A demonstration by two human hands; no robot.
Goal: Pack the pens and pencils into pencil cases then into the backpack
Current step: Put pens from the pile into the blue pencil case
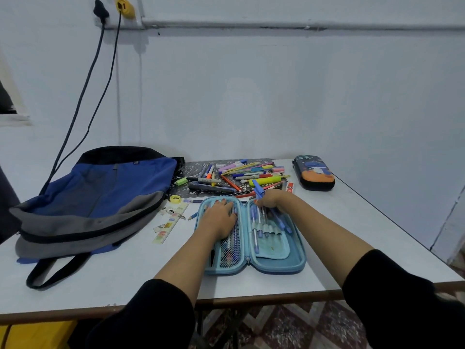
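Observation:
A light blue pencil case (pixel 271 267) lies open flat on the white table (pixel 125 280). My left hand (pixel 219 218) rests flat on its left mesh half. My right hand (pixel 270 199) is at the top of the right half, its fingers curled round a blue pen (pixel 259 190) that sticks up behind it. Several pens (pixel 261 227) sit in the right half's elastic loops. A pile of loose pens and pencils (pixel 241 176) lies behind the case. A dark second pencil case (pixel 313 172) lies zipped at the back right. The blue and grey backpack (pixel 95 197) lies at the left.
A ruler (pixel 171 222), a yellow sharpener (pixel 175 198) and a green eraser (pixel 181 181) lie between the backpack and the open case. Two cables (pixel 83 96) hang down the wall to the backpack. The table's front edge (pixel 251 299) is near me.

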